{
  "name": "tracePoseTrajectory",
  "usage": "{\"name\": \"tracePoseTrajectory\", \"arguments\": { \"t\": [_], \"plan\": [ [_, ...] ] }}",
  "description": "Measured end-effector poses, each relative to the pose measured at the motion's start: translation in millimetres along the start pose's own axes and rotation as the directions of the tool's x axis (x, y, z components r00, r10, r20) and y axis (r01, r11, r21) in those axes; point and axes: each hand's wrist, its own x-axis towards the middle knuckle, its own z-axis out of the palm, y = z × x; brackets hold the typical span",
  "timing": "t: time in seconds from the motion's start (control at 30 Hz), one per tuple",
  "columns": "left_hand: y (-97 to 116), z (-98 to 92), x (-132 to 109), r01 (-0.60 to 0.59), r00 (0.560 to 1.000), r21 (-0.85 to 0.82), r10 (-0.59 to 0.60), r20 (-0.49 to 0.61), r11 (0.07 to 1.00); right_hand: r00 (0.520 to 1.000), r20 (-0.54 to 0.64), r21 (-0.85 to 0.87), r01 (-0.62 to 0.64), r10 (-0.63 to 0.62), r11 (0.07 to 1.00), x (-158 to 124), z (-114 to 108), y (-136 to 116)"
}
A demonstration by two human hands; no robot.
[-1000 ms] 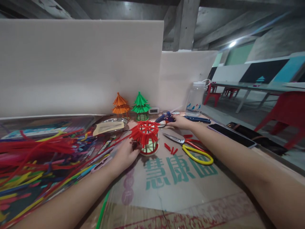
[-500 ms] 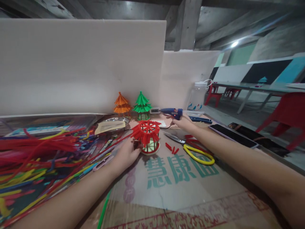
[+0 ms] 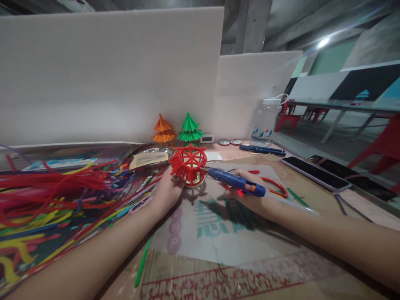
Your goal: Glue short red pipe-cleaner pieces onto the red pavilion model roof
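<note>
My left hand (image 3: 170, 191) is closed around the left side of a small red pavilion model (image 3: 189, 163) made of fuzzy pipe cleaners, with a fringed roof and a pale round base. My right hand (image 3: 245, 201) grips a blue hot glue gun (image 3: 236, 181), whose small red light is lit. The gun's nozzle points left and reaches the right edge of the red roof; whether it touches cannot be made out. Behind stand an orange tiered pagoda (image 3: 163, 131) and a green one (image 3: 189, 129). A red curved loop (image 3: 278, 183) shows partly behind my right hand.
Many coloured pipe cleaners (image 3: 68, 183) fill the left side. A metal dish (image 3: 167, 153), a small digital clock (image 3: 208, 138), a clear bottle (image 3: 265, 123) and a dark blue tool (image 3: 262, 150) stand or lie at the back. A phone (image 3: 315, 173) lies right.
My right hand has brought the glue gun from the back of the table toward me, to the red model. The model is slightly raised and tilted in my left hand.
</note>
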Motion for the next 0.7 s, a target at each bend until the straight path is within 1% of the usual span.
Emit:
{"name": "tracePoseTrajectory", "arguments": {
  "t": [0.07,0.1,0.2,0.33,0.57,0.7],
  "plan": [
    [2.2,0.1,0.1,0.013,1.0,-0.027,-0.013,0.006,1.0,0.998,0.058,0.034,-0.031,0.029,0.999,-1.0,2.6,0.4],
    [3.7,0.1,0.1,0.018,1.0,-0.034,-0.018,0.007,0.999,0.997,0.066,0.042,-0.047,0.044,0.998,-1.4,3.6,0.6],
    [7.4,0.3,0.0,0.044,0.999,-0.044,-0.044,0.0,0.998,0.997,0.022,-0.004,-0.076,0.076,0.997,-1.7,6.5,2.5],
    [7.0,1.0,-0.3,0.067,0.998,-0.043,-0.067,-0.003,0.997,0.996,-0.039,-0.021,-0.083,0.083,0.996,0.5,9.9,5.8],
    [9.0,-0.9,-0.6,0.074,0.997,-0.029,-0.073,0.021,0.997,0.997,-0.055,-0.073,-0.058,0.054,0.996,1.9,11.5,7.5],
    [9.2,-1.3,-1.2,0.082,0.996,-0.003,-0.082,0.032,0.997,0.997,-0.036,-0.089,-0.07,0.067,0.994,2.2,11.7,9.9]
  ]
}}
